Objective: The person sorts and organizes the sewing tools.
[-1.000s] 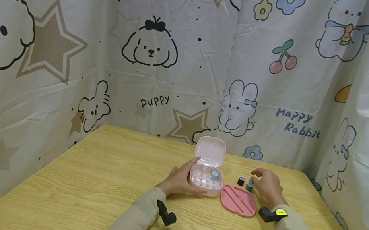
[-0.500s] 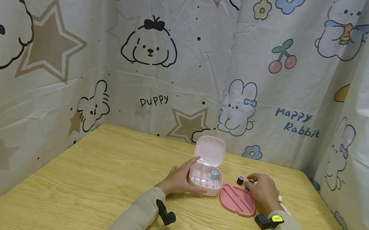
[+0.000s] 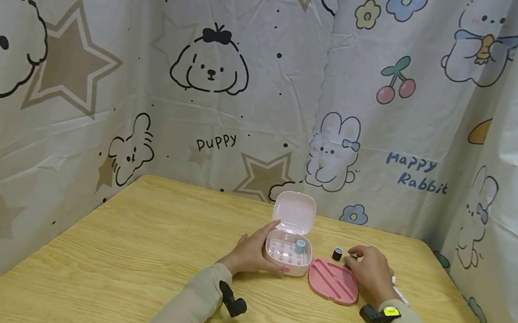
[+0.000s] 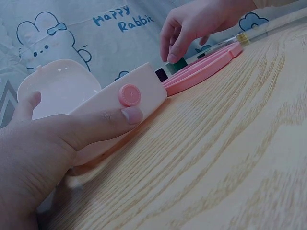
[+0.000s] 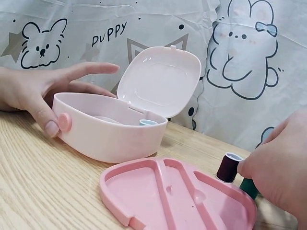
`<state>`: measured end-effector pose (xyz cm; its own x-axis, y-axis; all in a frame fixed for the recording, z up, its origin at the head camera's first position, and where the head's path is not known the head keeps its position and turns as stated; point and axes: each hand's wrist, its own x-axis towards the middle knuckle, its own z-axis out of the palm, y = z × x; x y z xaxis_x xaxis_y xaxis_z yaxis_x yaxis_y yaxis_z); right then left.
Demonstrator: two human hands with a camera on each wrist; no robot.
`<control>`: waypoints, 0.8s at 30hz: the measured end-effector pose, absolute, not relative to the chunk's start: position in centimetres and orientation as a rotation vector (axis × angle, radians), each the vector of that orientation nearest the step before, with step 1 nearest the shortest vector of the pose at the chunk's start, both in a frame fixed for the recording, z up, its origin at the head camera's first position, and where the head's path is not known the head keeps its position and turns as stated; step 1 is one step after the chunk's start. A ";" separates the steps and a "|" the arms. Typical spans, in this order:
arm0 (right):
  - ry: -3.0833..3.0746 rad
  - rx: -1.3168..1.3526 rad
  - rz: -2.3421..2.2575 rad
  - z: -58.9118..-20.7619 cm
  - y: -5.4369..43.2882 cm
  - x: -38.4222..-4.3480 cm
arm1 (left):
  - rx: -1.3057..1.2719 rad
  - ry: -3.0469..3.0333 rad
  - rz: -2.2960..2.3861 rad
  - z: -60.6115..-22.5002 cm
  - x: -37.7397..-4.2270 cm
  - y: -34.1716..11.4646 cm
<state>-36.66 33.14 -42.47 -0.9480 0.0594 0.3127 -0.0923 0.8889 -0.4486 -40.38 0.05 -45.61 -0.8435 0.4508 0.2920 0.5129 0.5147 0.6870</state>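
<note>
The step in hand looks like taking up a small green thread spool [image 5: 249, 188] while a pale pink box [image 5: 115, 143] is kept steady. The right hand [image 3: 371, 267] pinches the spool between thumb and fingers just beyond the far right edge of a pink tray [image 3: 323, 286]; whether it has left the worktop [image 3: 147, 257] I cannot tell. The left hand [image 3: 254, 254] is spread around the box's left end, its thumb along the front by the round pink button [image 5: 64, 121] and its index finger straight and raised.

A dark spool [image 5: 227, 167] stands upright just left of the green one, and a light blue spool [image 3: 300, 247] sits inside the box, under the raised lid [image 3: 295, 212]. As I judge it, the next move calls for a firm fingertip hold and a straight lift that does not knock the dark spool.

The worktop is pale yellow wood grain with rounded far corners. The tray lies flat on it, just right of the box, with long slots running across it. A thin white thing [image 3: 400, 295] shows partly behind the right wrist. White cloth [image 3: 273, 73] printed with puppies, rabbits, stars and cherries hangs on the left, far and right sides.
</note>
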 end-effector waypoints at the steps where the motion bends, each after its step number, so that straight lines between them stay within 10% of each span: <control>1: -2.733 0.029 0.666 -42.5 33.1 -36.6 | -0.849 -2.670 -1.245 -45.6 -40.4 0.1; 24: -2.759 0.014 0.635 -42.8 32.8 -36.4 | -0.826 -2.675 -1.239 -45.8 -40.4 0.1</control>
